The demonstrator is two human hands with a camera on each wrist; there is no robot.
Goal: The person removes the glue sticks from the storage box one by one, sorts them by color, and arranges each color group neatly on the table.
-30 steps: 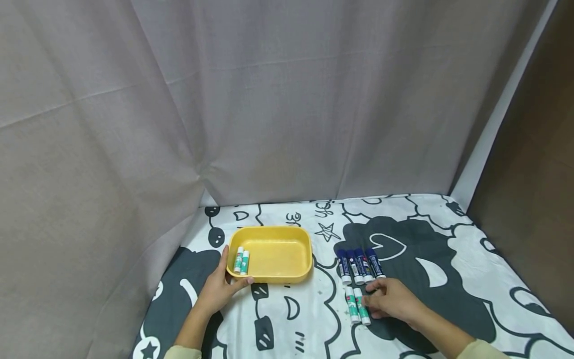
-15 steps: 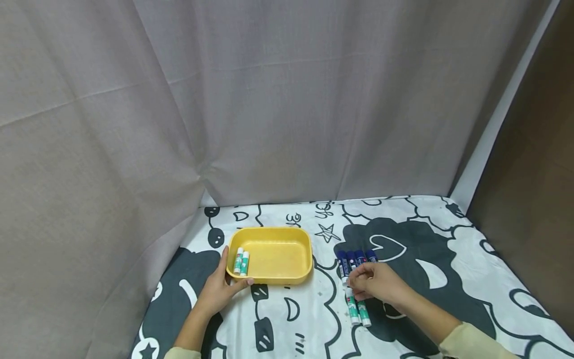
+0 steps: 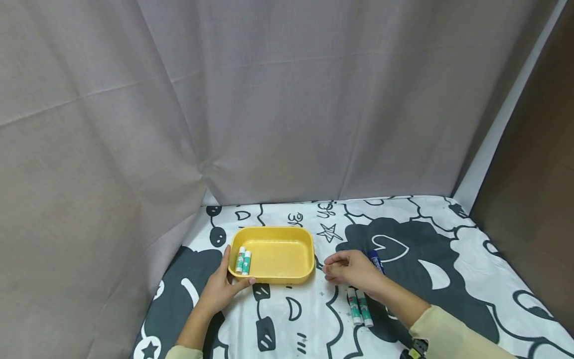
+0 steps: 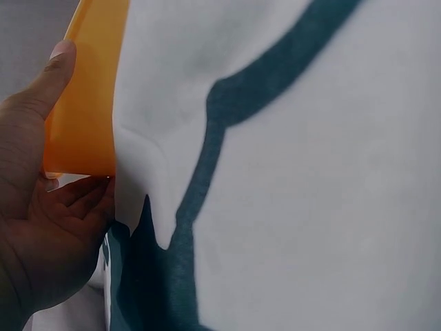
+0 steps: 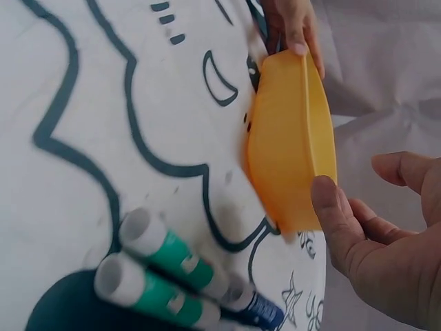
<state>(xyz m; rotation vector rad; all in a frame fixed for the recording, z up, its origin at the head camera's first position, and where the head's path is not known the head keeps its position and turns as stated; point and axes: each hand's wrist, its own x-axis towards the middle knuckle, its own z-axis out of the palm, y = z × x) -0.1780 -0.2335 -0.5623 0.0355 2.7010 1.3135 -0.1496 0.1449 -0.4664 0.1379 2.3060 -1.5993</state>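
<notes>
A yellow tray [image 3: 278, 257] rests on the patterned cloth, with two green-and-white glue sticks [image 3: 246, 263] lying side by side at its left end. My left hand [image 3: 217, 293] holds the tray's front left corner, thumb on the front wall and fingers along the left side. Just right of the tray hovers my right hand [image 3: 352, 271], its fingers loosely bent and nothing visible between them in the right wrist view. Below that hand, two more glue sticks [image 3: 360, 307] lie together on the cloth. One dark blue marker [image 3: 375, 261] shows behind it; the other markers are mostly hidden.
A black-and-white printed cloth [image 3: 309, 319] covers the table. Grey curtain fabric [image 3: 287, 124] hangs behind and to the left, and a brown panel [image 3: 533, 199] stands at the right.
My right hand has left the glue sticks on the cloth, passing up and left over the blue markers toward the tray. The left hand keeps its place on the tray.
</notes>
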